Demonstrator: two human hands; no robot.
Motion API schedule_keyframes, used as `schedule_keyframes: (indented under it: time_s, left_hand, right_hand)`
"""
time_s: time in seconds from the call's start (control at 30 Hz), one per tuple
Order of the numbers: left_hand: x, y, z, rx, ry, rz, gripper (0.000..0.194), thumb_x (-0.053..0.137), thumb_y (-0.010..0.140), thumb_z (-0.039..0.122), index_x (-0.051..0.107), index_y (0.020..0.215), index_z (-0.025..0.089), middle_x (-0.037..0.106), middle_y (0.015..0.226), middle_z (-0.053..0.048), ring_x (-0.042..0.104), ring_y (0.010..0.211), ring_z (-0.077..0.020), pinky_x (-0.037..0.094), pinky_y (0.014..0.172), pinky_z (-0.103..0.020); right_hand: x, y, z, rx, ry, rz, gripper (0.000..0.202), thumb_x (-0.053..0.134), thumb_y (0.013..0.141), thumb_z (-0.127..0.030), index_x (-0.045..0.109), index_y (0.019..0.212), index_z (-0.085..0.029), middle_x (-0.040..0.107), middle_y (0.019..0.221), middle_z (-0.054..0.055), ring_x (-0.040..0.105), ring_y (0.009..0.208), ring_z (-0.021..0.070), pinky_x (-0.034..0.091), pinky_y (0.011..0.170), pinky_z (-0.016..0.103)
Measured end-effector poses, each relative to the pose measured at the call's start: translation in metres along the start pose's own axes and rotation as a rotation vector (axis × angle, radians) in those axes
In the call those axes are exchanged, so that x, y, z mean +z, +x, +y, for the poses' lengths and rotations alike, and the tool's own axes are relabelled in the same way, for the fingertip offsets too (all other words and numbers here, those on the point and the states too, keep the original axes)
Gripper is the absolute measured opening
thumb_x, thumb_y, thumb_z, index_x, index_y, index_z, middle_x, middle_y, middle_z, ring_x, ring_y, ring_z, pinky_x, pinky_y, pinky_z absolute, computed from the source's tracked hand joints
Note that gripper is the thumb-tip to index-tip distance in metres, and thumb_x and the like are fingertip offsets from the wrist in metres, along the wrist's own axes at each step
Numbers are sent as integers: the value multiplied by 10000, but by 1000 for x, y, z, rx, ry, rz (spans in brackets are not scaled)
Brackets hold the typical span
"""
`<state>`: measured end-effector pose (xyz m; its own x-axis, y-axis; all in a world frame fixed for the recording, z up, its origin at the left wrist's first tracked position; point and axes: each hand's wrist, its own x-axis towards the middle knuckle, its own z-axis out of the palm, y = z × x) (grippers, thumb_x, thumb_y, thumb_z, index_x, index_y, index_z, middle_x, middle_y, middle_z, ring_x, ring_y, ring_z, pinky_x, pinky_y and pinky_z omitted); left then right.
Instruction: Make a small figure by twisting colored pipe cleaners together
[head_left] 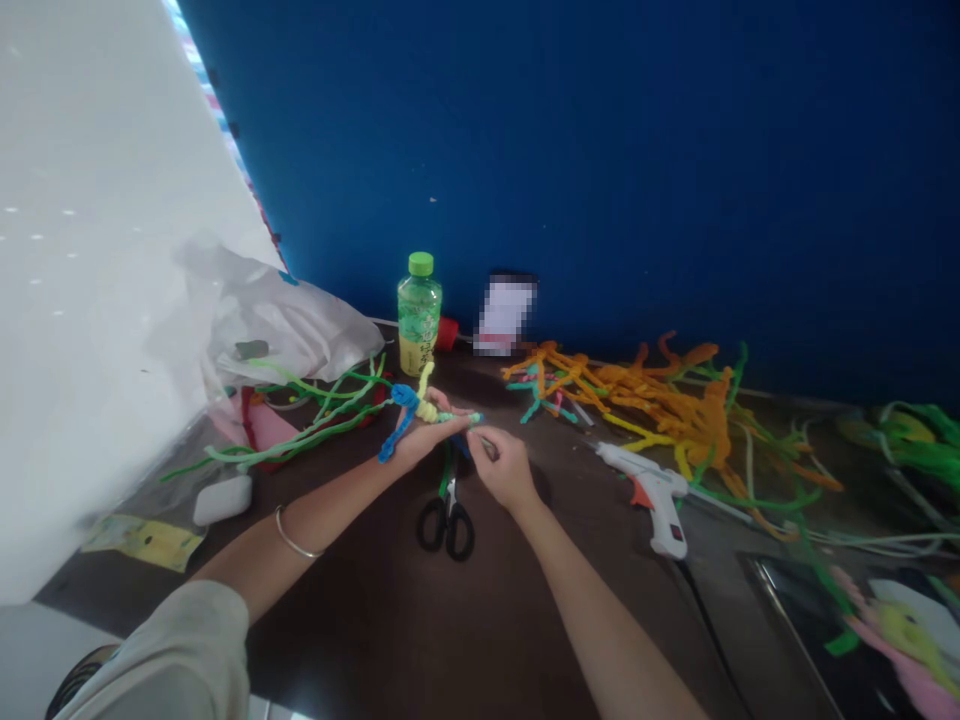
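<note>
A small figure of twisted pipe cleaners [406,398], blue with pale yellow and light green parts, lies in my left hand [431,432], whose fingers are closed round it. My right hand [501,462] is pinched at the light green end of the figure, close to the left fingertips. Anything finer between the right fingertips is too small to make out. Below both hands, black-handled scissors [447,525] rest on the dark table [390,620], their blades partly hidden by the hands.
A green-capped bottle [420,315] stands behind my hands, beside a propped phone [505,314]. Orange pipe cleaners [660,395] pile up at right, behind a white glue gun [652,495] with a black cord. Green pipe cleaners [322,425], a plastic bag [300,325] and a white case [223,499] lie left.
</note>
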<state>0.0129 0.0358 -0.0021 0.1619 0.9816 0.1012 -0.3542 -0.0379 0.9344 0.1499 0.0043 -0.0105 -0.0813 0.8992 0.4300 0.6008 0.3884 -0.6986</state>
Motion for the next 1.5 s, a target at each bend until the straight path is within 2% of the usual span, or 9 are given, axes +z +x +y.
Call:
schedule_keyframes:
  time_s: [0.17, 0.33, 0.47, 0.6, 0.7, 0.97, 1.13, 1.27, 1.5]
  left_hand:
    - [0, 0, 2, 59, 26, 39, 283, 694, 625, 187, 432, 729, 169, 656, 732, -18, 641, 797, -195, 473, 797, -378]
    - [-1, 0, 1, 52, 30, 33, 279, 692, 621, 206, 437, 731, 181, 649, 719, -7, 639, 772, -191, 458, 817, -412]
    - [-2, 1, 1, 45, 56, 28, 279, 688, 626, 217, 431, 728, 183, 633, 702, 10, 630, 752, -161, 457, 789, -365]
    - [-6, 2, 1, 2, 130, 9, 272, 690, 623, 219, 441, 723, 181, 616, 687, 20, 617, 733, -140, 443, 749, -317]
    - [-9, 5, -1, -58, 109, -49, 276, 698, 614, 204, 445, 719, 177, 606, 686, 24, 610, 744, -138, 427, 741, -306]
    - [-15, 10, -8, -175, 73, -152, 266, 717, 585, 186, 520, 761, 162, 600, 738, 11, 571, 720, -112, 430, 771, -324]
    - [-13, 6, -6, -103, 211, -128, 274, 728, 583, 239, 581, 796, 147, 624, 807, -32, 579, 802, -164, 446, 791, -351]
    - [-11, 3, -4, -73, 302, -104, 259, 729, 585, 266, 620, 776, 129, 629, 754, -58, 586, 738, -182, 472, 726, -340]
    - [-11, 4, -3, -215, 176, -193, 265, 741, 557, 239, 578, 737, 132, 641, 711, -47, 615, 672, -165, 492, 706, -347]
  right_hand:
    - [-1, 0, -1, -52, 4, 67, 180, 455, 819, -236, 620, 776, -180, 651, 748, 48, 581, 696, 167, 420, 649, 263]
    - [-3, 1, -1, -54, -10, 142, 183, 461, 827, -245, 621, 763, -182, 618, 701, 38, 559, 665, 163, 428, 642, 274]
    - [-4, 2, -2, -61, 1, 208, 175, 479, 822, -250, 617, 740, -180, 584, 697, 36, 548, 675, 157, 439, 641, 275]
    - [-3, 2, 1, -61, 45, 295, 162, 490, 819, -256, 617, 757, -177, 623, 818, 66, 578, 808, 177, 450, 755, 309]
    - [-2, 1, 3, 15, 88, 289, 157, 491, 821, -271, 621, 812, -185, 656, 848, 60, 600, 825, 179, 455, 776, 314]
    - [-3, 2, 4, 248, 303, 227, 202, 536, 780, -354, 613, 784, -167, 649, 674, 30, 604, 599, 159, 487, 604, 274]
    - [-4, 4, 3, 267, 351, 182, 210, 530, 780, -360, 591, 729, -166, 622, 603, 12, 585, 567, 146, 474, 584, 261]
    - [-5, 4, 2, 258, 369, 192, 217, 536, 773, -365, 579, 701, -165, 574, 560, -5, 552, 536, 134, 457, 547, 251]
    - [-6, 6, 4, 284, 419, 257, 211, 601, 714, -370, 589, 732, -160, 613, 692, 26, 551, 607, 140, 454, 564, 258]
